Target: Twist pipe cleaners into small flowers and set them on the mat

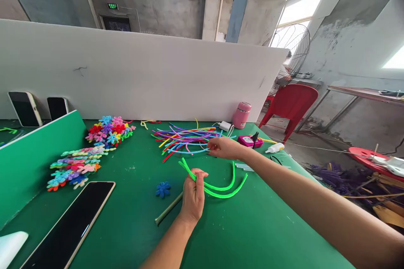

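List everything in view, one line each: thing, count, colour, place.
table: one, green, underneath
green pipe cleaners: about two, green, in left hand
pipe cleaner pile: many, mixed colours, table middle back
flowers: many, mixed colours, table left
blue flower: one, blue, beside left hand
rod: one, grey, under left hand
phone: one, black, lying front left
flask: one, pink, table back
left hand: one, grip shut on green pipe cleaners
right hand: one, at the pile's edge

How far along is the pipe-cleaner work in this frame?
Done: two heaps of finished flowers lie at the left, plus one blue flower by the metal rod. In hand: the left hand grips green pipe cleaners; the right hand reaches into the loose coloured pile. Left: that pile is not yet shaped.
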A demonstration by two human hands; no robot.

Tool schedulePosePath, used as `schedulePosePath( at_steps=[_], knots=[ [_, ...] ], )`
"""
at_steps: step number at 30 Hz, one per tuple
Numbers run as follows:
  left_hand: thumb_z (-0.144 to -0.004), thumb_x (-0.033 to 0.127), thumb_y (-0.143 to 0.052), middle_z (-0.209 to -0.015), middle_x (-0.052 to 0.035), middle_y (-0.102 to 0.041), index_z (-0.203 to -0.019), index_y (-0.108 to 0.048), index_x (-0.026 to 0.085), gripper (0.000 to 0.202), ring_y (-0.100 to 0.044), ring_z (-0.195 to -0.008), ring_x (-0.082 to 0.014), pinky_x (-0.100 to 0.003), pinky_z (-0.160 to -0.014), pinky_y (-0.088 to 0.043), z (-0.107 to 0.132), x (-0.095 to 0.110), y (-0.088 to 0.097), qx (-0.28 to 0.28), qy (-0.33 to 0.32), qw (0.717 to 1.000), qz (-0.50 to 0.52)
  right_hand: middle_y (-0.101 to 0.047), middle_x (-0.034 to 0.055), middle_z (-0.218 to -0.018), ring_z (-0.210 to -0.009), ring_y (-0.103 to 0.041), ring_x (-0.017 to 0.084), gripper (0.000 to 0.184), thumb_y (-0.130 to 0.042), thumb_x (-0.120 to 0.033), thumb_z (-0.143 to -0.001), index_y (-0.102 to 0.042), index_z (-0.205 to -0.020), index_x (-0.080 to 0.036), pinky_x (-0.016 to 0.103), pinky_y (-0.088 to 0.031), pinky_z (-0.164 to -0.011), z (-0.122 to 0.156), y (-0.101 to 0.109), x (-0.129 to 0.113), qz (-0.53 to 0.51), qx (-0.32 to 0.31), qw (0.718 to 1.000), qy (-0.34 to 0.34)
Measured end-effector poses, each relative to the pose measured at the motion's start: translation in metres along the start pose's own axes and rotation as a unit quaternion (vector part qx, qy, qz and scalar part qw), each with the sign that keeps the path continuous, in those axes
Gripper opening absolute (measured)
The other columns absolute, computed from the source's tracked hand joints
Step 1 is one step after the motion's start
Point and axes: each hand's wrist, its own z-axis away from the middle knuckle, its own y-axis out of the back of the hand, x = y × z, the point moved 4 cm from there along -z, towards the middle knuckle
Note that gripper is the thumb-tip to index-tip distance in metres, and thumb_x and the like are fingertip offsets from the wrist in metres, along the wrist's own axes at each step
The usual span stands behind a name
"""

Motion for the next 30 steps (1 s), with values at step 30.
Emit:
schedulePosePath(
  at_steps=[30],
  knots=[
    [-0.087, 0.026, -0.025, -0.08, -0.0088, -0.058, -0.07, -0.054, 0.018, 0.034, -0.055, -0.08, -0.0199, -0.037, -0.074, -0.044, 0.002, 0.005, -0.005, -0.027, -0.058, 0.991, -0.121, -0.049, 0.0007, -0.069, -0.051, -0.048, 0.006, 0.024, -0.023, -0.024, -0.088, -0.046, -0.084, -0.016, 0.02, -0.04, -0.052, -0.045, 0.122, 0.018, -0.326, 0.433, 0.84, -0.007]
  ],
)
